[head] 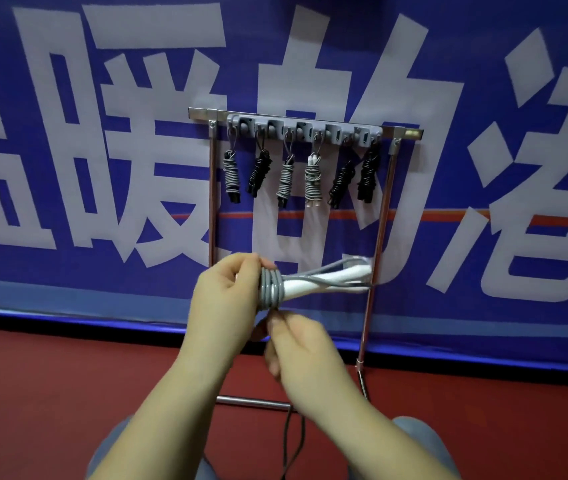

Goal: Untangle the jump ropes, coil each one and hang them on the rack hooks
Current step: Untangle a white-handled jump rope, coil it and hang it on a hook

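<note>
While my left hand (227, 299) grips the white handles (324, 283) of a grey rope (270, 289), several turns of cord sit wound tight round them beside my fingers. My right hand (296, 344), just below, pinches the loose grey cord where it leaves the coil; motion blur hides the fingertips. Behind stands the rack (384, 202), a grey hook bar (305, 128) across its top carrying six coiled ropes (284, 178): grey, black, grey, grey with white handles, black, black. A dark cord (293, 441) trails down over the red floor (68, 393) between my knees. On the blue banner (483, 64) I can read big white characters, 暖 and 的 among them; the others are cut off.
</note>
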`<action>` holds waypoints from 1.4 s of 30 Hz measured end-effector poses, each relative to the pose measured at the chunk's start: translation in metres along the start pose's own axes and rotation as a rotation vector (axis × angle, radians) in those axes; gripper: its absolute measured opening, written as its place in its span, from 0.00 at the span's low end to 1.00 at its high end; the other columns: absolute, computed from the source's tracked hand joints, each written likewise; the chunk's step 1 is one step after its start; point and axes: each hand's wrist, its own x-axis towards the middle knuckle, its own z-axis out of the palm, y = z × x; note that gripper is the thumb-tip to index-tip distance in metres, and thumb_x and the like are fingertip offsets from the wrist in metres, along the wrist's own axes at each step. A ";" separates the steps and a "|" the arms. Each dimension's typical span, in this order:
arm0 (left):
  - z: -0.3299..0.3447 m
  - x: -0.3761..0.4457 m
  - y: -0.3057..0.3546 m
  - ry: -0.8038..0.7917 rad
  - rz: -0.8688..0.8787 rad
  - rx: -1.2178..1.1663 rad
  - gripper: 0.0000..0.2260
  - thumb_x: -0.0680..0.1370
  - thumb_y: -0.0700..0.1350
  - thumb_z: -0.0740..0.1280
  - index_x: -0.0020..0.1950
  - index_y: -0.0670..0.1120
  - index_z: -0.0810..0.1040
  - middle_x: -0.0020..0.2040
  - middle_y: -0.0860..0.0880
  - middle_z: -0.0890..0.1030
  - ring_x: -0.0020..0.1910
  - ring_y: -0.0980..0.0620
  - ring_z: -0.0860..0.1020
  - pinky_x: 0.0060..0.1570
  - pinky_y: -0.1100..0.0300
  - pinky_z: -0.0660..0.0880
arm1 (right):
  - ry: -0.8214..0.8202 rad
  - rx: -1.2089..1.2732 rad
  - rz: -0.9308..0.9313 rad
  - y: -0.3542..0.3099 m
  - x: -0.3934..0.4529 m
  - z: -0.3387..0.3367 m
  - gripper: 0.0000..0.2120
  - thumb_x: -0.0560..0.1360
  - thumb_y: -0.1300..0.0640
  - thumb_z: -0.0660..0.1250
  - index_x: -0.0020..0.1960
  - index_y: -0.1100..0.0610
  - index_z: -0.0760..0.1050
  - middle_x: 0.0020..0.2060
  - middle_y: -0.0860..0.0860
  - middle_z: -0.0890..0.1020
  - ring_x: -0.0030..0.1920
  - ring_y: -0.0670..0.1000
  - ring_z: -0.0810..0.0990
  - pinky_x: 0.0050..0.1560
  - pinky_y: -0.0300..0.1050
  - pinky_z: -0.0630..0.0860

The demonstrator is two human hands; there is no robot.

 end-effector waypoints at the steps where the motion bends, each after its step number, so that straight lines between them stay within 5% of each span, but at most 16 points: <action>1: 0.000 0.001 -0.002 0.028 0.037 0.093 0.13 0.77 0.43 0.61 0.33 0.50 0.79 0.26 0.55 0.75 0.25 0.59 0.68 0.27 0.64 0.66 | -0.038 -0.052 -0.008 -0.001 -0.002 -0.004 0.18 0.80 0.56 0.56 0.31 0.55 0.66 0.22 0.47 0.69 0.25 0.45 0.65 0.33 0.45 0.62; 6: -0.005 0.004 -0.008 0.072 0.084 0.357 0.12 0.78 0.48 0.60 0.36 0.52 0.77 0.28 0.52 0.77 0.29 0.53 0.72 0.30 0.57 0.67 | -0.054 -0.338 -0.160 -0.004 -0.003 -0.029 0.15 0.76 0.51 0.63 0.37 0.61 0.72 0.28 0.58 0.74 0.30 0.54 0.68 0.34 0.51 0.68; 11: -0.003 0.008 0.002 -0.014 0.130 0.609 0.12 0.79 0.50 0.58 0.40 0.50 0.77 0.31 0.51 0.75 0.34 0.50 0.73 0.30 0.57 0.64 | 0.013 -0.544 -0.297 -0.014 0.002 -0.051 0.09 0.73 0.50 0.68 0.38 0.55 0.78 0.28 0.49 0.76 0.30 0.48 0.72 0.35 0.46 0.69; 14: -0.009 0.020 0.005 -0.216 0.115 0.707 0.12 0.79 0.51 0.59 0.40 0.50 0.77 0.29 0.50 0.74 0.30 0.53 0.71 0.30 0.57 0.65 | 0.068 -0.593 -0.336 -0.016 0.007 -0.059 0.10 0.68 0.46 0.72 0.41 0.52 0.78 0.31 0.44 0.76 0.35 0.46 0.74 0.37 0.45 0.72; 17: -0.022 0.028 0.006 -0.498 0.081 0.555 0.13 0.78 0.53 0.62 0.39 0.48 0.80 0.35 0.41 0.78 0.33 0.53 0.72 0.38 0.52 0.72 | 0.103 -0.583 -0.307 -0.018 0.010 -0.066 0.20 0.59 0.34 0.71 0.39 0.50 0.77 0.33 0.43 0.78 0.36 0.43 0.75 0.36 0.42 0.73; 20: -0.031 0.023 0.013 -0.685 0.059 0.289 0.12 0.79 0.49 0.64 0.38 0.49 0.81 0.33 0.48 0.78 0.33 0.56 0.75 0.36 0.62 0.72 | -0.184 -0.391 -0.148 -0.027 0.012 -0.069 0.23 0.58 0.31 0.66 0.33 0.52 0.79 0.26 0.46 0.78 0.28 0.44 0.74 0.33 0.43 0.73; 22: -0.030 0.016 0.014 -0.722 0.056 0.112 0.10 0.75 0.50 0.67 0.36 0.49 0.81 0.33 0.48 0.77 0.32 0.51 0.73 0.34 0.61 0.70 | -0.301 -0.198 -0.075 -0.032 0.012 -0.068 0.24 0.60 0.36 0.64 0.28 0.58 0.75 0.22 0.49 0.70 0.24 0.46 0.66 0.27 0.38 0.65; 25: -0.021 0.008 0.011 -0.603 0.004 -0.128 0.11 0.73 0.50 0.64 0.32 0.50 0.81 0.28 0.46 0.74 0.26 0.48 0.66 0.30 0.58 0.62 | -0.256 0.128 0.040 -0.025 0.016 -0.062 0.25 0.63 0.38 0.65 0.34 0.63 0.75 0.21 0.50 0.69 0.21 0.44 0.65 0.23 0.34 0.62; 27: -0.013 0.005 0.010 -0.519 -0.048 -0.200 0.16 0.77 0.45 0.60 0.30 0.49 0.78 0.25 0.43 0.68 0.21 0.54 0.60 0.24 0.64 0.56 | -0.159 0.368 0.093 -0.017 0.016 -0.046 0.19 0.75 0.48 0.64 0.39 0.65 0.75 0.21 0.48 0.69 0.20 0.43 0.65 0.22 0.34 0.62; 29: -0.003 0.004 0.009 -0.412 -0.172 -0.303 0.18 0.78 0.44 0.59 0.29 0.48 0.77 0.27 0.43 0.62 0.19 0.56 0.56 0.22 0.68 0.52 | 0.021 0.414 0.102 -0.013 0.014 -0.026 0.20 0.79 0.51 0.58 0.30 0.57 0.71 0.19 0.48 0.66 0.18 0.43 0.62 0.21 0.35 0.59; 32: 0.005 0.006 0.004 -0.211 -0.283 -0.262 0.17 0.78 0.44 0.60 0.28 0.48 0.76 0.20 0.50 0.63 0.18 0.56 0.58 0.23 0.66 0.53 | 0.136 0.192 0.108 -0.008 0.013 -0.010 0.21 0.81 0.53 0.53 0.30 0.55 0.66 0.17 0.46 0.67 0.18 0.41 0.64 0.26 0.38 0.62; 37: -0.012 0.023 -0.009 0.114 0.053 0.129 0.13 0.79 0.47 0.60 0.36 0.49 0.78 0.26 0.55 0.74 0.27 0.57 0.69 0.30 0.61 0.67 | -0.037 -0.260 -0.118 -0.011 -0.001 -0.020 0.16 0.79 0.51 0.58 0.35 0.53 0.75 0.20 0.45 0.72 0.25 0.43 0.69 0.32 0.43 0.65; 42: -0.015 0.028 -0.014 -0.042 0.053 0.528 0.14 0.79 0.52 0.60 0.41 0.47 0.79 0.35 0.46 0.78 0.36 0.46 0.74 0.36 0.53 0.69 | 0.040 -0.543 -0.339 -0.026 0.003 -0.052 0.11 0.73 0.48 0.68 0.39 0.56 0.78 0.26 0.49 0.74 0.29 0.48 0.70 0.32 0.45 0.67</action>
